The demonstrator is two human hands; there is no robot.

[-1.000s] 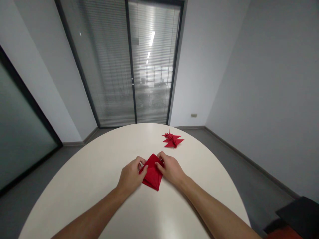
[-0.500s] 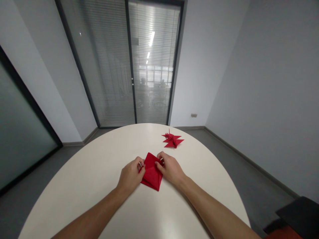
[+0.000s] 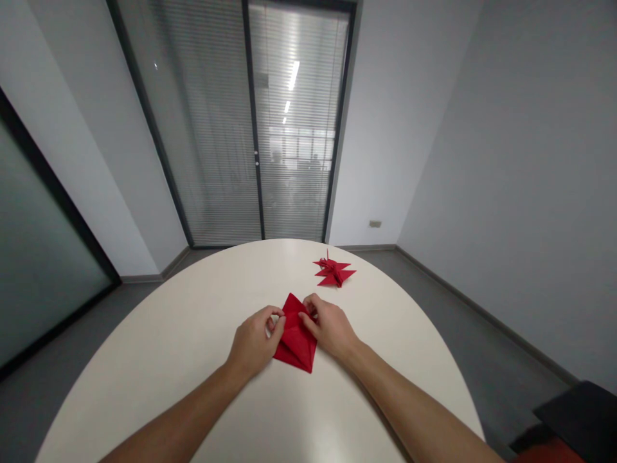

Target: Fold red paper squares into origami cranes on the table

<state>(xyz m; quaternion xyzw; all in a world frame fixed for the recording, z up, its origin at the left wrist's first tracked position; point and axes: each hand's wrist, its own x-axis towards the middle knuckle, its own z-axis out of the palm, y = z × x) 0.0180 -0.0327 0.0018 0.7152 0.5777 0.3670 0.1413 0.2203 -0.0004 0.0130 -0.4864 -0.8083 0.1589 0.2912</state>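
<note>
Between my hands is a folded sheet of red origami paper (image 3: 297,342), diamond-shaped, with creased flaps and one corner pointing toward me. My left hand (image 3: 258,337) pinches its left edge between thumb and fingertips. At the upper right edge, my right hand (image 3: 330,325) grips the paper with its thumb on top and fingers curled behind. Parts of both side edges are hidden by my fingers. Beyond my right hand lie several folded red paper cranes (image 3: 335,272), bunched together with pointed tips sticking out.
The round white table (image 3: 193,334) fills the lower view. Behind it stands a glass partition with blinds (image 3: 294,161), beside a grey wall (image 3: 520,193). A dark chair (image 3: 583,411) shows at the lower right.
The folded paper has shifted slightly right and narrowed, its left side drawn inward. My left hand has moved a little to the right with it; my right hand has barely moved.
</note>
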